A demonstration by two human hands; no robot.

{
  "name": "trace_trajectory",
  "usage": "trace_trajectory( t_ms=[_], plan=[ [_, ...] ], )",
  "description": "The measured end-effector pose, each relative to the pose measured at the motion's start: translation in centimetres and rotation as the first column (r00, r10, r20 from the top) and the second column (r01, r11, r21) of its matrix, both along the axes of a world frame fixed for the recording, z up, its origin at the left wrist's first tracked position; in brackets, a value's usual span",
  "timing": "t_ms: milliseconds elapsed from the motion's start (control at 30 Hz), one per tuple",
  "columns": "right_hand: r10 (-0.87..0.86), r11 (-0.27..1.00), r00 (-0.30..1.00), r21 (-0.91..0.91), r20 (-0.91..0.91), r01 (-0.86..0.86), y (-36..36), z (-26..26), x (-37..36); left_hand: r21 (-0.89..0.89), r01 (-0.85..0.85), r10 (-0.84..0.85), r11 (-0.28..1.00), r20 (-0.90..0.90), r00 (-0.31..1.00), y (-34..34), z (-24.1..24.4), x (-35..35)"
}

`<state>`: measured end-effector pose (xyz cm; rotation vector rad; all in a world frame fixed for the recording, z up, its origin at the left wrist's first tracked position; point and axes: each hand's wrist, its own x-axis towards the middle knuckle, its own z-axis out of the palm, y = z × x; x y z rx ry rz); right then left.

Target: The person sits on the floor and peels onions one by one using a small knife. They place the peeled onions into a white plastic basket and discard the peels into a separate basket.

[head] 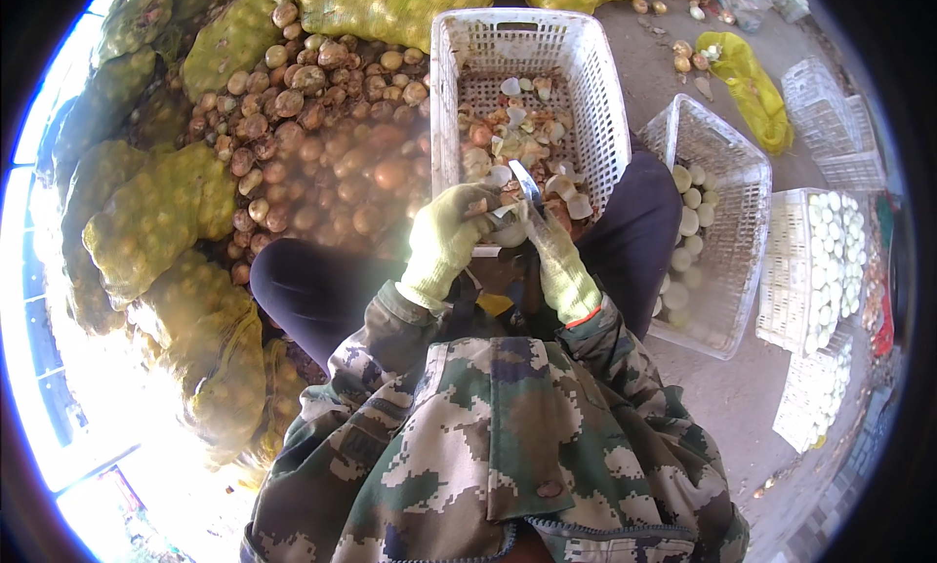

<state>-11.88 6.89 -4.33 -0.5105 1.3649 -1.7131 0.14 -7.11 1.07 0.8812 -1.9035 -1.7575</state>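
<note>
A pale, partly peeled onion point(510, 231) sits between my hands, above the near edge of a white plastic crate point(612, 109). My left hand point(448, 234), in a light knitted work glove, is closed around the onion's left side. In a matching glove, my right hand point(553, 256) holds a knife point(525, 180) with its blade pointing up and away from me. A strip of skin shows between the thumbs. Onion skins and cut pieces point(531, 135) lie in the crate beyond my hands.
Unpeeled onions point(329, 146) are heaped at the left, with yellow-green mesh sacks point(157, 212) of onions behind and beside them. Peeled onions point(688, 219) lie in a white crate point(732, 270) at my right. Stacked crates point(787, 270) of peeled onions stand farther right.
</note>
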Motion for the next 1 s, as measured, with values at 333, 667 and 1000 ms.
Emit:
trace_trajectory(
  t_ms=[333,667,1000],
  plan=[
    [0.002,0.997,0.974,-0.071,0.228,0.015,-0.7,1.0,0.5,0.463,-0.219,0.305,0.859,-0.118,0.945,-1.0,-1.3,-0.1],
    [0.056,0.996,0.914,-0.079,0.402,-0.027,0.1,1.6,-0.6,0.47,-0.128,0.262,0.873,-0.23,0.937,-1.8,2.5,-0.8],
    [-0.003,0.999,0.967,0.036,0.254,-0.006,0.2,3.9,-0.2,0.03,-0.085,0.086,0.996,-0.047,0.995,0.6,0.5,-0.5]
  ],
)
